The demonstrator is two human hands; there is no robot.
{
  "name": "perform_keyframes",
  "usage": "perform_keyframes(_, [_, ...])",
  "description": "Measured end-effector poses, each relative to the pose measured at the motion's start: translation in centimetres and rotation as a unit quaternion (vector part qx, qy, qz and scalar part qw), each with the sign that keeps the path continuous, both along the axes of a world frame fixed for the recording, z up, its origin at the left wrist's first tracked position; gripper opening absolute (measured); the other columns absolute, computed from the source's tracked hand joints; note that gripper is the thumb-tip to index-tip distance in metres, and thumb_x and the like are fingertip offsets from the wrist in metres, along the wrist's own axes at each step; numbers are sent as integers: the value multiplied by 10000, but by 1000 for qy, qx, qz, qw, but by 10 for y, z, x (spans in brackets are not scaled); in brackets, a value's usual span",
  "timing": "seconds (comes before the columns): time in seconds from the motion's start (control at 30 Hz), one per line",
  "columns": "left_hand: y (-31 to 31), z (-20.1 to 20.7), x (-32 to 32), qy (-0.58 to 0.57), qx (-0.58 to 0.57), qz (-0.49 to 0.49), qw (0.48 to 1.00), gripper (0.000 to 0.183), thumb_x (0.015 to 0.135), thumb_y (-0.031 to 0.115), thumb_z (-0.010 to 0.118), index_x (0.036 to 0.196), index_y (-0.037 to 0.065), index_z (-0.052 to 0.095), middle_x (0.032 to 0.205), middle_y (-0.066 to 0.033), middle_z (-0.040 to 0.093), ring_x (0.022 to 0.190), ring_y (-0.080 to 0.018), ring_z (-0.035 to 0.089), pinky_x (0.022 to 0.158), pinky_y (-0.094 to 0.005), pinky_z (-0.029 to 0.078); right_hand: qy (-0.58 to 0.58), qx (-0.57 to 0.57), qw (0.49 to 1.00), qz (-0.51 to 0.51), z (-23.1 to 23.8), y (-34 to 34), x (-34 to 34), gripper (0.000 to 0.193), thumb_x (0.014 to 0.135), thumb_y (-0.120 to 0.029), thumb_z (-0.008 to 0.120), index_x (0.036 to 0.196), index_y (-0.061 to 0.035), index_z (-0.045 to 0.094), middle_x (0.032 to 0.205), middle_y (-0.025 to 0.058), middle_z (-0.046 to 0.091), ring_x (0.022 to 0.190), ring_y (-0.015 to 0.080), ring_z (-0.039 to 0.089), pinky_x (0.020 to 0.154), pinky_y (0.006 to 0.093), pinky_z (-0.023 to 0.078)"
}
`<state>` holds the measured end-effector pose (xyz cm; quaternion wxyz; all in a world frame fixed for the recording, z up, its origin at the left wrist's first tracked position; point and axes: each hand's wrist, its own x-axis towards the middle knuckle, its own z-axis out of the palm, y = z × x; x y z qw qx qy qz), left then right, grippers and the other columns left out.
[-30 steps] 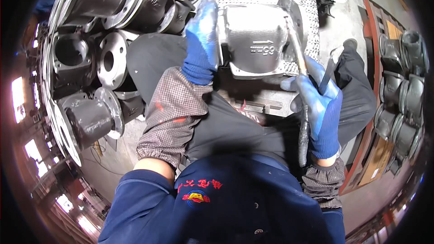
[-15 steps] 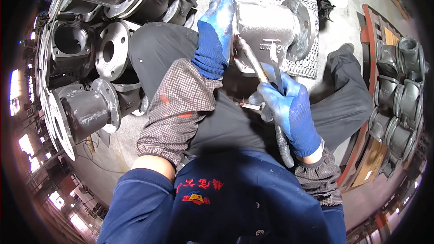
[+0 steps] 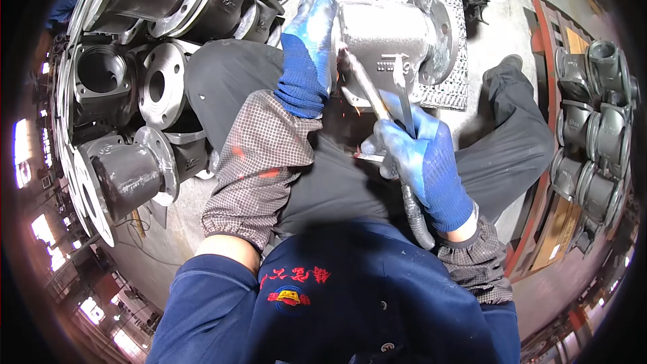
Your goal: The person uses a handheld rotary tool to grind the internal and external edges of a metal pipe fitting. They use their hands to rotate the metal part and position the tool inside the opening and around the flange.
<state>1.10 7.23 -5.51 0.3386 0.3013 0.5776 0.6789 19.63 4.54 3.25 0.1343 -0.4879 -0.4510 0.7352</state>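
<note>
A grey cast-metal valve body [image 3: 387,34] with flanged ends lies before me, brightly lit on top. Against its left flange my left hand [image 3: 309,37], in a blue glove, lies flat with fingers stretched upward. My gloved right hand [image 3: 424,155] is closed round a slim, long-nosed grinder-like tool [image 3: 365,84], its tip at the casting's left flange. A ribbed hose [image 3: 416,219] runs back from that grip. From the same hand a flat pointed metal strip [image 3: 403,98] sticks up over the casting. A few orange sparks show below the flange.
Under the casting is a textured metal plate [image 3: 441,98]. Several similar castings [image 3: 128,172] are piled at my left. More castings [image 3: 596,128] stand on a red-framed pallet [image 3: 549,81] at the right. My knees flank the work.
The whole view has shifted slightly, so the casting and both hands appear a little further left. My right hand keeps its grip, with the tool tip still at the flange.
</note>
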Motion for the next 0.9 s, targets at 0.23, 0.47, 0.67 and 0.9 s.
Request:
perform_keyframes(0.23, [-4,-16,-23,457,1,-44,888,389,999,109,400,1336,-82,433,1297,-215,537,1170,-257,560,1005,-339,446,85,-31,995,-39,-16,1,-17,312,930,-142,524,1189,32,540,715,73,641,474,74,518,438,217,415])
perform_keyframes(0.47, [-7,-30,-31,483,19,-15,875,370,958,74,453,1301,-65,465,1248,-233,558,1155,-315,562,997,-371,453,174,-111,978,-28,-16,3,-18,395,931,-154,514,1276,37,498,742,111,654,461,92,530,427,202,425])
perform_keyframes(0.67, [-6,-17,-29,563,64,27,823,335,911,34,516,1222,-91,509,1163,-261,598,1102,-386,595,970,-403,475,200,-132,970,-37,-16,12,-22,333,931,-158,488,1161,79,535,775,147,683,474,118,549,434,213,439])
perform_keyframes(0.9, [-9,-5,-19,255,27,-73,964,402,993,198,445,1315,-40,476,1221,-177,584,1130,-240,579,960,-352,483,171,-110,979,28,-19,30,-16,279,934,-188,521,1114,15,583,740,113,673,480,108,553,417,232,416])
